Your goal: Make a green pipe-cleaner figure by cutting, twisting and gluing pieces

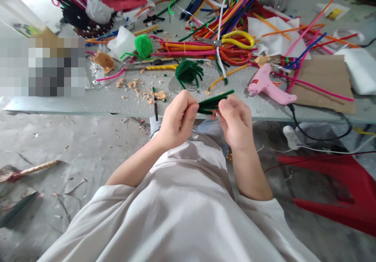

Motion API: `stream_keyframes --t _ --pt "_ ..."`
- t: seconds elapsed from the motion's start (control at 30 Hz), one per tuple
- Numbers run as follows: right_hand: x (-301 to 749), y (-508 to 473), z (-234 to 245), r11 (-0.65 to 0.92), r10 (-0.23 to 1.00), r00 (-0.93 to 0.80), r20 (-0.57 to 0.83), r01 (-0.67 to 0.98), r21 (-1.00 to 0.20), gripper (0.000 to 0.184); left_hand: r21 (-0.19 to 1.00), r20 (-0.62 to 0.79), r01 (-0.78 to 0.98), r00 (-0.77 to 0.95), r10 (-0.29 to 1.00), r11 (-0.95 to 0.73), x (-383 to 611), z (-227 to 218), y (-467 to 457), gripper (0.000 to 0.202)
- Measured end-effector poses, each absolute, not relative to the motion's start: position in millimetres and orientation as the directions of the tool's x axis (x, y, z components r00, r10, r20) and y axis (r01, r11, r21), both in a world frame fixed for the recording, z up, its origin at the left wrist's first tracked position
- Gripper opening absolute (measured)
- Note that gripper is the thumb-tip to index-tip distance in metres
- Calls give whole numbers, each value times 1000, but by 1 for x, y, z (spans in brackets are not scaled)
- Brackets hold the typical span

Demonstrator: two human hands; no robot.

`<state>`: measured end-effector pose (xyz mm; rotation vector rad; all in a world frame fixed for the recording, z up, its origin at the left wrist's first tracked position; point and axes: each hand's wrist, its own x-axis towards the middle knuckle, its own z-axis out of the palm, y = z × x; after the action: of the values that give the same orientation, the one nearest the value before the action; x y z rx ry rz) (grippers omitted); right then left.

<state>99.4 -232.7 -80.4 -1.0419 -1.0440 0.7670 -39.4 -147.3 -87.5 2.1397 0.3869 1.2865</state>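
Note:
A small bundle of dark green pipe cleaners (pixel 207 106) stretches between my two hands, just over the table's near edge. My left hand (pixel 180 117) is closed around one end of it. At the other end, the thumb and fingers of my right hand (pixel 235 119) pinch the strands, and one tip pokes out above them. On the table beyond my hands sits a dark green pipe cleaner cluster (pixel 188 73) with loose ends. A bright green ball (pixel 143 45) lies farther back to the left.
A pink glue gun (pixel 272 85) lies to the right near cardboard (pixel 326 82). Yellow-handled scissors (pixel 235 40) and a yellow cutter (pixel 161 67) lie behind my hands. Many coloured pipe cleaners (pixel 199 52) cover the back. A red stool (pixel 346 183) stands at right.

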Motion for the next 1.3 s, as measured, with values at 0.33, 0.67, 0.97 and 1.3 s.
stream_keyframes --t 0.33,0.67,0.97,1.3 --pt "125 -218 -59 356 908 101 407 330 -874 27 760 483 -104 750 451 -641 -47 -69 -133 34" --pt "133 -204 -57 356 913 83 400 320 -878 21 938 332 -101 541 772 -332 -39 -64 -144 39" --pt "140 -197 -46 298 902 149 405 464 -835 12 929 306 -8 580 755 -371 -42 -63 -138 40" --pt "271 -70 -69 -290 917 348 193 917 -273 50 789 493 -2 598 632 -614 -28 -37 -59 32"
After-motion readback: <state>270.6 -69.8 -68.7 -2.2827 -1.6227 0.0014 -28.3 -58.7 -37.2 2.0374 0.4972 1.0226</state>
